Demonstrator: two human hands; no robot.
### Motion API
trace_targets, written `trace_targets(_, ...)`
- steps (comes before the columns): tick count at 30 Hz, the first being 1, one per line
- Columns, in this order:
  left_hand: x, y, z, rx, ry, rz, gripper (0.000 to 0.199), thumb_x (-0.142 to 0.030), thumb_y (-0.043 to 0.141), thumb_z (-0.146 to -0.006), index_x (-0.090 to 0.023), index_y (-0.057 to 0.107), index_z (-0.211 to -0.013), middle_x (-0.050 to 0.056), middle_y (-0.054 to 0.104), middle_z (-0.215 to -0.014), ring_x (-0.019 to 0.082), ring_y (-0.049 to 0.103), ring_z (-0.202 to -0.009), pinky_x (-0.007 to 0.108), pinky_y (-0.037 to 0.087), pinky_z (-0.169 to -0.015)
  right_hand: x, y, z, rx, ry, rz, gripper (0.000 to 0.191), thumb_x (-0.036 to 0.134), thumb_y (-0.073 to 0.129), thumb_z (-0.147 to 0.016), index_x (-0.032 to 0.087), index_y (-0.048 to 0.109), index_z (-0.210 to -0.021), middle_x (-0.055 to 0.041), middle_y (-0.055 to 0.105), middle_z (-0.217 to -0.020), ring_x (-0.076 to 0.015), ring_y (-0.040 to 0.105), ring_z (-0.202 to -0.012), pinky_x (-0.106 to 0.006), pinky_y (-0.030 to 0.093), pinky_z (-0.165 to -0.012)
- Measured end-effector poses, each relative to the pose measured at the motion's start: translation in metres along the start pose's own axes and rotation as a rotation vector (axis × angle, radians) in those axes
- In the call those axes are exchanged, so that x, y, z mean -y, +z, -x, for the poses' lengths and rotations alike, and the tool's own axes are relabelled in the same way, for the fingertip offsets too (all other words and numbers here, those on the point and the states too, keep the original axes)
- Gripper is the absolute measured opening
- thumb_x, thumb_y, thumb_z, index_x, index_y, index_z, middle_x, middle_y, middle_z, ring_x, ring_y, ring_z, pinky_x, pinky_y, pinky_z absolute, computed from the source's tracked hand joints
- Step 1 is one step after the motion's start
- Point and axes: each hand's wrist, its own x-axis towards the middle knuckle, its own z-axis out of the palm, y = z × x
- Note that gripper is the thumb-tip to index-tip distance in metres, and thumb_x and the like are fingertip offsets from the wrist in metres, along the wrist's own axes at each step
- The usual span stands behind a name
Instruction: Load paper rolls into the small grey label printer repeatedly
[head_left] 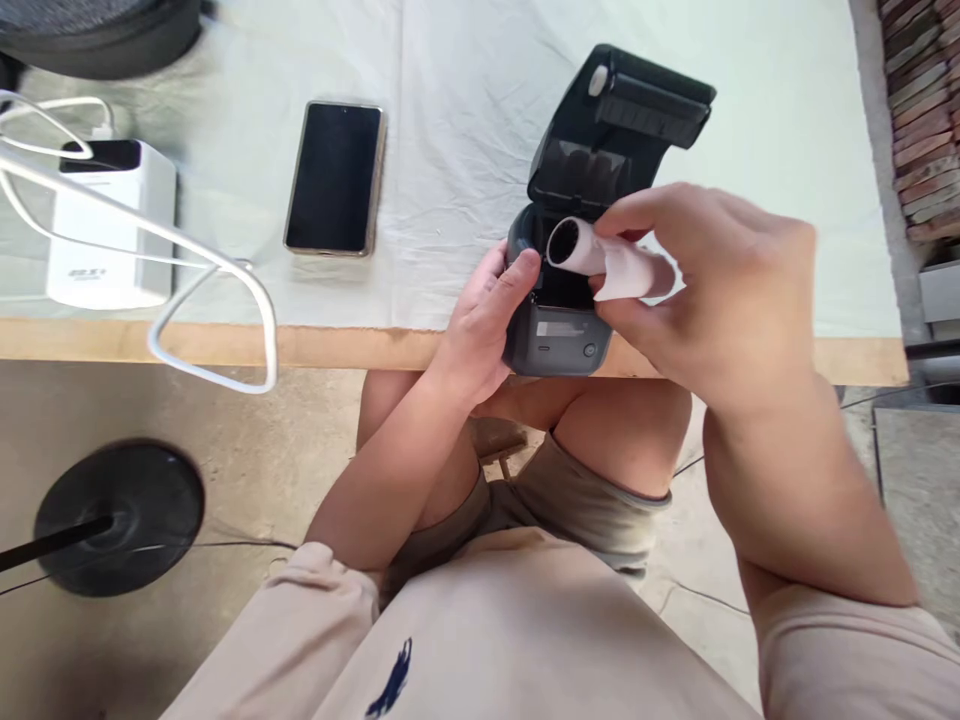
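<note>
A dark grey label printer [564, 340] stands at the table's front edge with its black lid [611, 130] raised. My left hand [484, 325] grips its left side, thumb on the rim of the opening. Between the thumb and fingers of my right hand [720, 280] is a small roll of white paper [634, 268], its dark hollow core facing left. Part of the paper is loose around the roll. The roll is over the printer's open compartment; whether it touches the inside I cannot tell.
A smartphone [335, 178] lies on the cloth-covered table [450, 150]. Farther left stands a white power bank [112, 235] with a looped white cable [259, 300]. A dark round object [105, 40] is at the back left. On the floor is a black round base [120, 515].
</note>
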Motion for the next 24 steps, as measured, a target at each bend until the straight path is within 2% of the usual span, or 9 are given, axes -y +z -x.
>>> trace_targets(2,0.001,-0.001,0.001,0.016,-0.008,-0.002,0.015,-0.036,0.069,-0.113,-0.022,0.075,-0.112,0.006,0.084,-0.123,0.032,0.073,-0.152,0.040,0.066,-0.120,0.000,0.002,0.000,-0.027,-0.025,0.049,0.025,0.019,0.073,-0.095,0.032,0.074,-0.116,0.0008,0.084,-0.102,-0.0282,0.078,-0.093,-0.039,0.049,-0.078)
trace_targets(8,0.001,-0.003,0.001,0.033,-0.022,-0.007,0.021,-0.041,0.085,-0.103,-0.026,0.074,-0.111,0.006,0.084,-0.111,0.034,0.078,-0.141,0.042,0.070,-0.110,-0.014,0.012,-0.001,0.107,-0.104,0.078,0.014,0.026,0.070,-0.103,0.030,0.077,-0.114,0.0017,0.079,-0.088,-0.0235,0.071,-0.075,-0.039,0.044,-0.072)
trace_targets(11,-0.001,-0.004,-0.001,0.031,-0.055,0.069,0.024,-0.043,0.089,-0.099,-0.027,0.074,-0.108,0.005,0.085,-0.108,0.032,0.078,-0.137,0.040,0.069,-0.112,-0.002,0.012,0.008,0.010,-0.108,0.055,0.012,0.027,0.067,-0.113,0.030,0.078,-0.113,0.0024,0.086,-0.102,-0.0228,0.080,-0.093,-0.038,0.050,-0.080)
trace_targets(15,-0.006,-0.005,0.002,0.066,-0.051,0.071,0.026,-0.028,0.092,-0.093,-0.023,0.071,-0.108,-0.001,0.079,-0.093,0.017,0.082,-0.093,0.027,0.067,-0.086,0.018,0.012,0.027,-0.022,-0.156,-0.024,0.017,0.033,0.072,-0.112,0.025,0.080,-0.126,-0.0027,0.090,-0.120,-0.0276,0.086,-0.115,-0.041,0.058,-0.092)
trace_targets(17,-0.008,-0.006,0.005,0.079,-0.030,0.043,0.034,-0.021,0.094,-0.087,-0.022,0.071,-0.113,-0.003,0.080,-0.093,0.013,0.080,-0.084,0.025,0.066,-0.083,0.021,0.013,0.032,-0.024,-0.150,-0.118,0.020,0.034,0.073,-0.111,0.024,0.080,-0.128,-0.0047,0.090,-0.120,-0.0284,0.086,-0.117,-0.042,0.063,-0.096)
trace_targets(19,-0.008,-0.007,0.006,0.072,-0.033,0.011,0.050,-0.021,0.098,-0.081,-0.024,0.071,-0.123,-0.002,0.084,-0.100,0.018,0.084,-0.093,0.028,0.068,-0.088,0.018,0.014,0.033,-0.123,-0.097,-0.241,0.012,0.026,0.071,-0.111,0.025,0.081,-0.118,-0.0032,0.089,-0.107,-0.0246,0.086,-0.107,-0.040,0.066,-0.094)
trace_targets(21,-0.007,-0.009,0.008,0.024,-0.060,-0.021,0.069,-0.022,0.100,-0.075,-0.028,0.070,-0.137,-0.001,0.084,-0.107,0.028,0.087,-0.112,0.034,0.069,-0.097,0.010,0.017,0.028,-0.314,-0.015,-0.331,0.014,0.024,0.068,-0.112,0.025,0.081,-0.115,-0.0027,0.086,-0.102,-0.0218,0.084,-0.102,-0.037,0.065,-0.089)
trace_targets(23,-0.005,-0.009,0.008,-0.034,-0.073,-0.047,0.087,-0.022,0.101,-0.069,-0.033,0.067,-0.149,-0.001,0.084,-0.110,0.035,0.084,-0.129,0.040,0.069,-0.105,0.001,0.021,0.021,-0.435,0.068,-0.388,0.020,0.034,0.069,-0.113,0.028,0.079,-0.130,-0.0046,0.082,-0.126,-0.0237,0.080,-0.121,-0.037,0.065,-0.092)
trace_targets(24,-0.004,-0.010,0.008,-0.052,-0.071,-0.056,0.095,-0.021,0.101,-0.067,-0.035,0.064,-0.154,-0.001,0.083,-0.111,0.036,0.082,-0.134,0.041,0.068,-0.109,-0.004,0.023,0.016,-0.426,0.106,-0.428,0.029,0.040,0.069,-0.114,0.032,0.075,-0.141,-0.0046,0.077,-0.142,-0.0256,0.075,-0.136,-0.039,0.065,-0.098)
